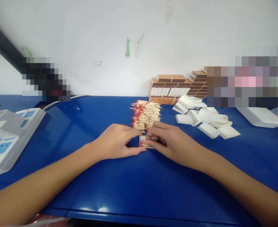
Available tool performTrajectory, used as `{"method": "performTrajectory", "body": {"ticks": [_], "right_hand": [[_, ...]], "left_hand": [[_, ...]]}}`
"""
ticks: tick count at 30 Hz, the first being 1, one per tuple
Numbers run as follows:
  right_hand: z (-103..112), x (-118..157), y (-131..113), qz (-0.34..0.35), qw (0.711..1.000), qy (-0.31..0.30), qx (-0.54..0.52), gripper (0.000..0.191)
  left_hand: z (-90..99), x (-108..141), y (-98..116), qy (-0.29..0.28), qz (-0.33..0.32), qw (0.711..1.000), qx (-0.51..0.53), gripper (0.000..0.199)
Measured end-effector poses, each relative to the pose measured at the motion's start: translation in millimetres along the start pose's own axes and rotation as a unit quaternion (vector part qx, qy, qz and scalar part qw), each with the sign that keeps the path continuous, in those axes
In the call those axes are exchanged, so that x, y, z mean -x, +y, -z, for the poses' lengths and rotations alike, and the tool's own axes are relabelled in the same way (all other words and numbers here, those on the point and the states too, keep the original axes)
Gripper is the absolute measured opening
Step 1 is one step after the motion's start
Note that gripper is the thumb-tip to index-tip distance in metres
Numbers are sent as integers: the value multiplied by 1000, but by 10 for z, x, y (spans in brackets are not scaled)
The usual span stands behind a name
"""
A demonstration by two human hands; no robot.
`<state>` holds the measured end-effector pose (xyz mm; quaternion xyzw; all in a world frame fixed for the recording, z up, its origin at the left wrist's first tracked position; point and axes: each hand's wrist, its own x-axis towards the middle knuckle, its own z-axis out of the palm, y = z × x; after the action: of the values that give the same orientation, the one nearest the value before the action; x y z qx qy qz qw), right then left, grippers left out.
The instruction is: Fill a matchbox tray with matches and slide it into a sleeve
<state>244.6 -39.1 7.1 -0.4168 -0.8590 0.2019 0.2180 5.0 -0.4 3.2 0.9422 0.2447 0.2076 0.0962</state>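
A small white matchbox tray (142,138) lies on the blue table between my hands, with red-tipped matches (143,143) inside it. My left hand (116,142) grips the tray's left end between thumb and forefinger. The fingers of my right hand (168,138) are pinched together over the tray's right part, on matches at its inside. They hide that end of the tray. Just behind it, a large pile of loose matches (145,115) lies with many red heads toward the left.
White empty trays (200,116) are heaped at the right. Behind them, brown matchboxes (172,90) are stacked against the wall. A power strip (8,138) with a plugged-in adapter sits at the left, and its white cable (65,99) runs backward. A white container (259,116) stands far right.
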Motion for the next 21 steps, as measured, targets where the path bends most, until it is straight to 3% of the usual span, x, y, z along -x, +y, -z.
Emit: {"method": "performTrajectory", "body": {"ticks": [10, 15, 21], "right_hand": [[75, 18, 74, 10, 1000, -12, 26, 12], [28, -10, 31, 13, 1000, 11, 8, 7], [-8, -16, -22, 32, 999, 17, 15, 15]], "left_hand": [[-9, 8, -2, 8, -6, 1000, -23, 31], [-11, 5, -2, 7, -8, 1000, -17, 30], [-36, 4, 24, 6, -25, 1000, -9, 30]]}}
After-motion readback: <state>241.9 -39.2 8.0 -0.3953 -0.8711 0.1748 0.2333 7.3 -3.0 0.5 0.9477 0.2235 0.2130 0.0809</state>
